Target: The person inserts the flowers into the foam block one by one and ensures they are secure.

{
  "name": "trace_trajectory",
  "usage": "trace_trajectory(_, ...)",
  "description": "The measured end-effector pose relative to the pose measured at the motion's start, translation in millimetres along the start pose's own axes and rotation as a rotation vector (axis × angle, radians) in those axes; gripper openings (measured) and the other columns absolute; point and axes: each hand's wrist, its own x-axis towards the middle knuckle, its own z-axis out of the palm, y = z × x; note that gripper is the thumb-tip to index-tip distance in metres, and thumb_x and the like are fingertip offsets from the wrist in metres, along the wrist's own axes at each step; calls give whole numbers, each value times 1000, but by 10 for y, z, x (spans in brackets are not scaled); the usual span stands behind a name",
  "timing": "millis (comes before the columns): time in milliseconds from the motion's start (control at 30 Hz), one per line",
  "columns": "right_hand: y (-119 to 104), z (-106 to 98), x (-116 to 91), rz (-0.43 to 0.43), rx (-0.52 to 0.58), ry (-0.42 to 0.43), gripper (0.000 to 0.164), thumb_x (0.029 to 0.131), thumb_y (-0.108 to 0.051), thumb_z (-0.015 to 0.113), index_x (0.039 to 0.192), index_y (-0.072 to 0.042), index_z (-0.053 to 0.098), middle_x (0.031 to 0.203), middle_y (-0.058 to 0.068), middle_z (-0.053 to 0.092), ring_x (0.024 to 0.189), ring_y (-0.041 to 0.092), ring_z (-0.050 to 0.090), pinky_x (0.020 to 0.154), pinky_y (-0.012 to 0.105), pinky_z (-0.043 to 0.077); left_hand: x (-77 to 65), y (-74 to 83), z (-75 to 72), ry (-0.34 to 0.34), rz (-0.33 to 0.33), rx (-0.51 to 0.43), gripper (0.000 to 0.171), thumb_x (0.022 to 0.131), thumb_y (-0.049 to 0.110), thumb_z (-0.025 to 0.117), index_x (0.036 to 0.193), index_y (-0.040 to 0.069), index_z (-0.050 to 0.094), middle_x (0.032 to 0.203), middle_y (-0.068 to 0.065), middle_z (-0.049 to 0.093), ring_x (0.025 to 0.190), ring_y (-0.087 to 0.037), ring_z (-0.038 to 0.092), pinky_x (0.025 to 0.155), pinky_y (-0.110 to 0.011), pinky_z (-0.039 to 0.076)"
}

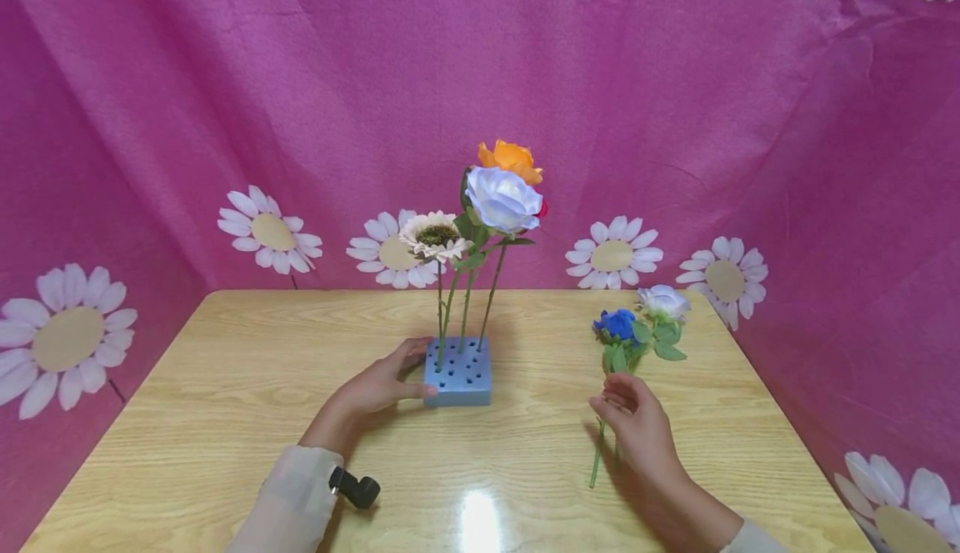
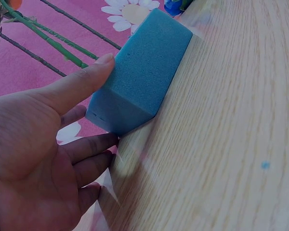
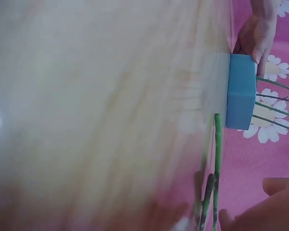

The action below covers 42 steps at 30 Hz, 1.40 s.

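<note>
A blue foam block [image 1: 457, 396] with holes in its top stands on the table, holding several upright artificial flowers: a cream sunflower-like one [image 1: 435, 236], a pale lilac rose [image 1: 504, 199], an orange flower [image 1: 512, 159] and a mostly hidden red one. My left hand [image 1: 386, 382] holds the block at its left side, thumb on the front face and forefinger toward the back. At the right, my right hand [image 1: 641, 428] pinches the green stem [image 3: 217, 159] of a blue flower [image 1: 617, 324]. A second pale lilac rose [image 1: 664, 301] lies just beyond it; its dark stem [image 3: 208, 199] shows beside the green one.
The light wood table [image 1: 300, 353] ends at a pink cloth backdrop [image 1: 360, 77] printed with white daisies. On the left sleeve [image 1: 296, 486] sits a small black device [image 1: 356, 488]. A light reflection [image 1: 478, 524] shines near the table's front.
</note>
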Motion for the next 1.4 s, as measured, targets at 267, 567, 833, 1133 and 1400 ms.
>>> trace_trajectory(267, 91, -61, -20, 55, -53, -30, 68, 98, -11, 70, 152, 7, 34, 148, 30, 48, 136, 42, 51, 108, 39, 48, 1, 6, 5, 3, -5, -9, 87, 93, 27, 79, 161, 13, 28, 165, -19, 34, 153, -40, 29, 123, -61, 20)
trace_trajectory(567, 111, -72, 4, 79, -52, -47, 74, 95, -7, 73, 153, 12, 30, 147, 33, 48, 135, 44, 52, 98, 25, 53, 1, 6, 7, 6, -8, -4, 86, 93, 27, 79, 161, 13, 29, 165, -20, 34, 154, -40, 28, 123, -62, 19)
trace_trajectory(833, 145, -68, 75, 49, -146, -39, 74, 92, -9, 76, 150, 13, 36, 138, 30, 58, 126, 41, 60, 96, 30, 55, -2, 12, 4, 11, -22, -4, 88, 92, 28, 80, 162, 14, 28, 165, -19, 35, 153, -39, 29, 123, -61, 20)
trace_trajectory(1133, 156, -36, 112, 52, -171, -39, 73, 89, -8, 79, 146, 13, 39, 129, 25, 62, 119, 36, 63, 87, 26, 56, 2, 1, 8, 9, -23, -12, 88, 92, 28, 80, 162, 14, 27, 165, -20, 34, 154, -39, 28, 123, -61, 19)
trace_trajectory(1400, 126, -33, 129, 47, -202, -36, 66, 85, -5, 81, 138, 12, 45, 115, 17, 62, 104, 28, 63, 72, 20, 51, 3, -18, 12, 5, -18, -16, 88, 93, 28, 79, 162, 14, 27, 165, -19, 33, 154, -40, 26, 123, -62, 18)
